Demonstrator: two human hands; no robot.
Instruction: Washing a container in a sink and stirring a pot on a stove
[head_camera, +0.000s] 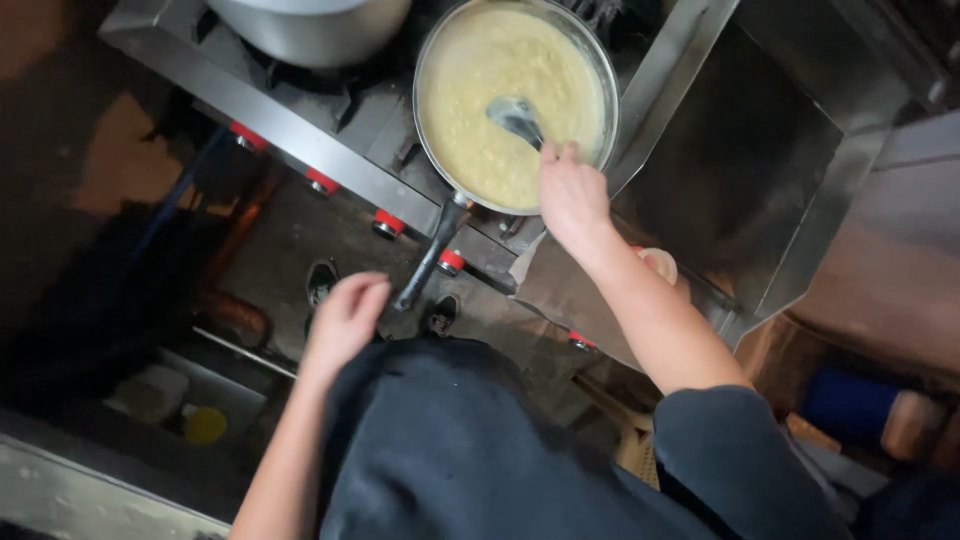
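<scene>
The right hand was closed around the handle of a ladle, its bowl sunk in the pale yellow batter that filled the pan on the stove. The step in hand looked like stirring the thick, lumpy mix. The left hand hung free below the stove edge, fingers loosely curled and holding nothing, near the pan's dark handle but not touching it. A large grey pot stood on the burner beside the pan, and red knobs ran along the stove front. To the right lay a steel counter, dark and bare where it showed. Judging by the pan sitting unheld, a firmer stir would likely call for the left hand to steady the handle, since the batter came close to the rim and might slop over.
</scene>
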